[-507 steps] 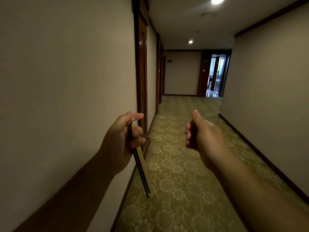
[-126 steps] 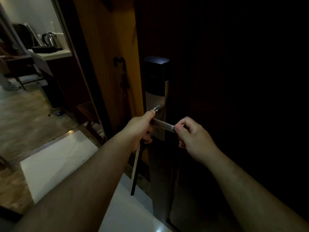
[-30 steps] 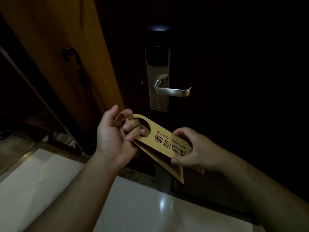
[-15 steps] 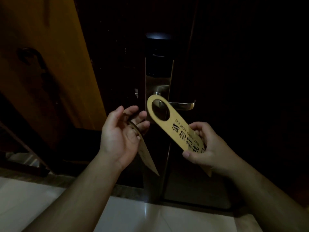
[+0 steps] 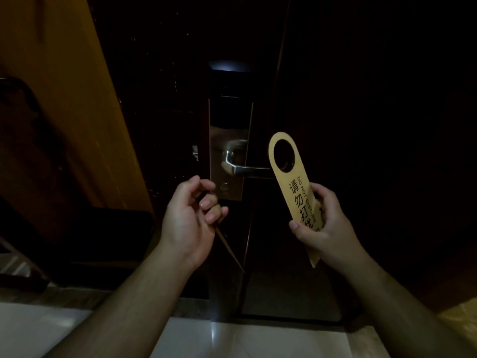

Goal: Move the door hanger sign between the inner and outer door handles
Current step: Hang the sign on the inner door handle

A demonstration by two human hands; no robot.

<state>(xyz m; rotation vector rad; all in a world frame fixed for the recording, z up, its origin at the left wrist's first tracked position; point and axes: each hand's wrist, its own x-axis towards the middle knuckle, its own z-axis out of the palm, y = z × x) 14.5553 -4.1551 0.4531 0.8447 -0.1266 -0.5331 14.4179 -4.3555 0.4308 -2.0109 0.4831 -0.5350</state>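
Two hands out front, left hand [image 5: 191, 220] curled around one thin sign [image 5: 227, 244] seen edge-on, right hand [image 5: 326, 228] pinching the lower end of a second, yellow sign [image 5: 300, 200], its hole up at the tip of the single door handle [image 5: 249, 170], one lock plate [image 5: 227, 130], dark door [image 5: 361, 120] behind.

The right hand [image 5: 327, 228] covers the lowest print on the sign [image 5: 294, 192]; the handle [image 5: 251, 171] ends behind it.
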